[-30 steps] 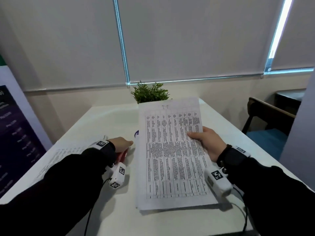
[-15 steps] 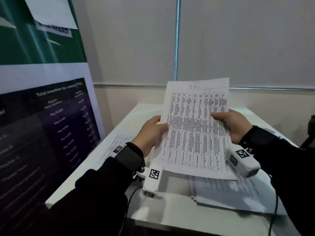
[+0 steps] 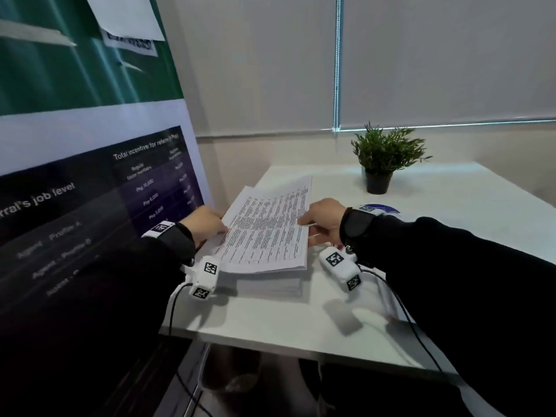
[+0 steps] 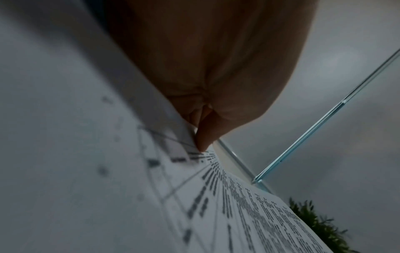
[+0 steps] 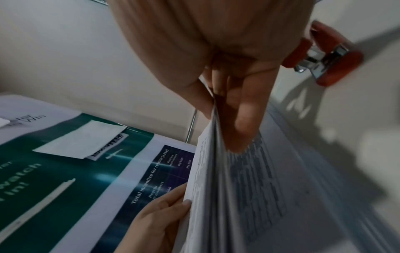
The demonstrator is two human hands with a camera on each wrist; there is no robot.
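Observation:
A bundle of printed table sheets hangs just above a thicker stack of paper on the left part of the white table. My left hand pinches the bundle's left edge, with the thumb on the top sheet. My right hand pinches the right edge; in the right wrist view its thumb and fingers clamp several sheets. The left hand also shows there, on the far edge.
A tall green and purple banner stands right against the table's left side. A small potted plant sits at the back. A red stapler lies on the table behind my right hand. A blue-printed item lies beyond my right wrist.
My left hand left the stapler and took the sheets' left edge. Both hands carried the bundle to the left and brought it down from chest height onto the stack by the banner.

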